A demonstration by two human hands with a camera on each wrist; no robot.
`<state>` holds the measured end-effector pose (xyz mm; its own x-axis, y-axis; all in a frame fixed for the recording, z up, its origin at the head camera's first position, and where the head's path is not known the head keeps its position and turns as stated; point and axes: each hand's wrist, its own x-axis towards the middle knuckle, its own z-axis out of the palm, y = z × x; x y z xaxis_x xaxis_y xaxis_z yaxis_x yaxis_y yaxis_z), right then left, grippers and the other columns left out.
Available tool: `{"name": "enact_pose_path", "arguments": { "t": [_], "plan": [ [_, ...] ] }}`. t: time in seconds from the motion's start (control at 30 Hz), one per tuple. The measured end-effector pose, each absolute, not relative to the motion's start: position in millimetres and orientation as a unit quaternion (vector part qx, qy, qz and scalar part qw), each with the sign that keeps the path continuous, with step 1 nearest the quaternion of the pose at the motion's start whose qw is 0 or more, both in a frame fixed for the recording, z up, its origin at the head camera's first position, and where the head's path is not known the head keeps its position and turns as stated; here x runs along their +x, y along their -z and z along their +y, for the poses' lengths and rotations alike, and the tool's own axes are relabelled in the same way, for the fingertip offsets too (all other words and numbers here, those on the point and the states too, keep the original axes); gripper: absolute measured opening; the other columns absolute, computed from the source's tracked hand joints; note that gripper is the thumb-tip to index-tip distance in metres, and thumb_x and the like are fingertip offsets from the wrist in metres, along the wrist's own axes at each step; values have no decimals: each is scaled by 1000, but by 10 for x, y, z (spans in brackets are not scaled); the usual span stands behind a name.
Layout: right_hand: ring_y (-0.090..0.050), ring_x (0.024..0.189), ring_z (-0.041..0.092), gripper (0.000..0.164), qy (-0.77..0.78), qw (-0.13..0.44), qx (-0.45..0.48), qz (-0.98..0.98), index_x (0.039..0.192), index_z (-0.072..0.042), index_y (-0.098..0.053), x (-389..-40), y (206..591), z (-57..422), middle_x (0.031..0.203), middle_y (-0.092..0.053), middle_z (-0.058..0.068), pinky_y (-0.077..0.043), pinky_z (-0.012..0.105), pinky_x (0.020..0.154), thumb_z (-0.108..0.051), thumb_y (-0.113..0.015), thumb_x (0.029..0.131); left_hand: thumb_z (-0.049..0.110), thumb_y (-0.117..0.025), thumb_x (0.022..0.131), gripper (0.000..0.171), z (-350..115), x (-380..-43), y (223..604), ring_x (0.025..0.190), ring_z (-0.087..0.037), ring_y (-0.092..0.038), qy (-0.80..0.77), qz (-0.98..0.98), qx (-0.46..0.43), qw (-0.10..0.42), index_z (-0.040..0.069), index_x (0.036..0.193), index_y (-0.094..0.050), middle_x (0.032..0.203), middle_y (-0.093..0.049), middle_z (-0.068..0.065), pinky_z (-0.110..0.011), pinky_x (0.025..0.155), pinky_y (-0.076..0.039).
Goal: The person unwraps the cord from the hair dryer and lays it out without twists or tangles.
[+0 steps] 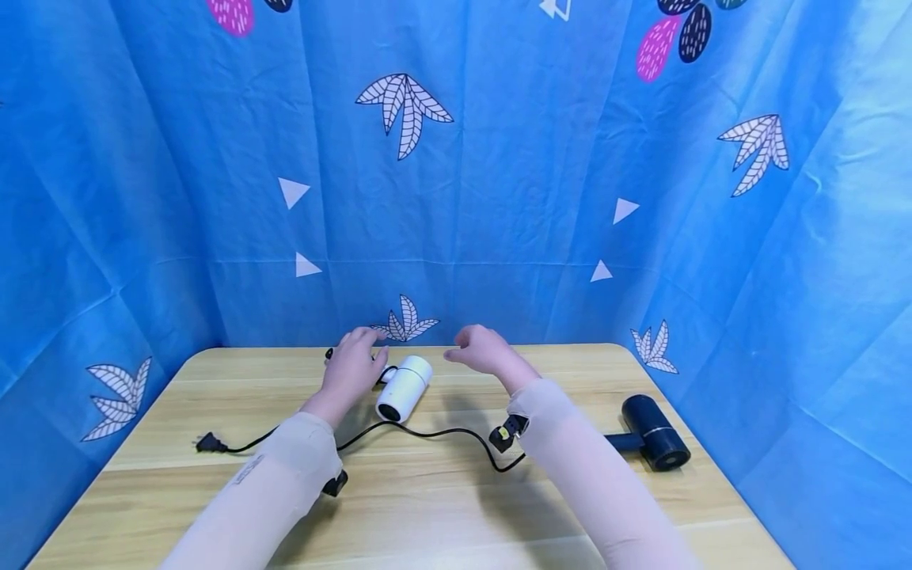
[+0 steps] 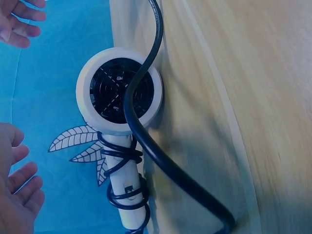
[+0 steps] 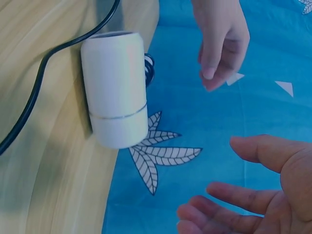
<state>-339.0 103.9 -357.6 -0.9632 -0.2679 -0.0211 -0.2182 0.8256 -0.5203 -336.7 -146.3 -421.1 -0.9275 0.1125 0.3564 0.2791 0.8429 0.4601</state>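
Observation:
A white hair dryer (image 1: 409, 384) lies toward the back of the table, its barrel's round grille (image 2: 105, 92) facing the front. Black cord is wound round its handle (image 2: 117, 161), which points left. My left hand (image 1: 352, 368) hovers over the handle side with fingers spread, and in the left wrist view it stays apart from the dryer. To the right of the barrel, my right hand (image 1: 488, 351) is held in the air with loosely bent fingers and nothing in it. Both hands face each other across the dryer; the right wrist view shows the right hand (image 3: 258, 187) with thumb and fingers apart.
A black hair dryer (image 1: 650, 431) lies at the table's right side. Its black cord (image 1: 449, 433) runs across in front of the white dryer, under my forearms, to a plug (image 1: 210, 443) at the left. A blue patterned curtain (image 1: 456, 198) hangs behind the wooden table (image 1: 427, 507).

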Motion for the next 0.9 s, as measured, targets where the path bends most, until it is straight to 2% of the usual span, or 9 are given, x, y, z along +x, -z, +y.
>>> {"name": "enact_pose_path", "arguments": {
  "t": [0.27, 0.57, 0.83, 0.9],
  "plan": [
    [-56, 124, 35, 55, 288, 67, -112, 949, 132, 1, -61, -3473, 3743, 847, 134, -61, 17, -50, 47, 102, -37, -69, 94, 27, -55, 102, 37, -1455, -3466, 4307, 132, -38, -44, 271, -947, -73, 158, 8, 133, -60, 141, -51, -17, -57, 110, -38],
    [-50, 131, 40, 68, 306, 84, -70, 946, 140, 5, -51, -3541, 4022, 652, 142, -53, 23, -46, 50, 107, -44, -65, 95, 25, -54, 102, 39, -1467, -3585, 4494, 135, -42, -40, 265, -953, -43, 142, 4, 134, -59, 142, -50, -20, -58, 113, -33],
    [-52, 129, 38, 72, 296, 89, -43, 950, 139, 8, -50, -3544, 4141, 508, 142, -52, 24, -46, 47, 106, -47, -63, 96, 24, -55, 101, 41, -1418, -3673, 4619, 137, -42, -37, 249, -961, -43, 115, 4, 137, -55, 144, -48, -21, -58, 115, -30],
    [-56, 124, 36, 72, 306, 91, -36, 947, 137, 9, -52, -3541, 4169, 474, 139, -55, 24, -49, 46, 103, -48, -64, 94, 25, -54, 102, 41, -1420, -3693, 4643, 137, -42, -37, 242, -963, -41, 116, 4, 137, -55, 145, -48, -20, -58, 115, -29]
  ]
}}
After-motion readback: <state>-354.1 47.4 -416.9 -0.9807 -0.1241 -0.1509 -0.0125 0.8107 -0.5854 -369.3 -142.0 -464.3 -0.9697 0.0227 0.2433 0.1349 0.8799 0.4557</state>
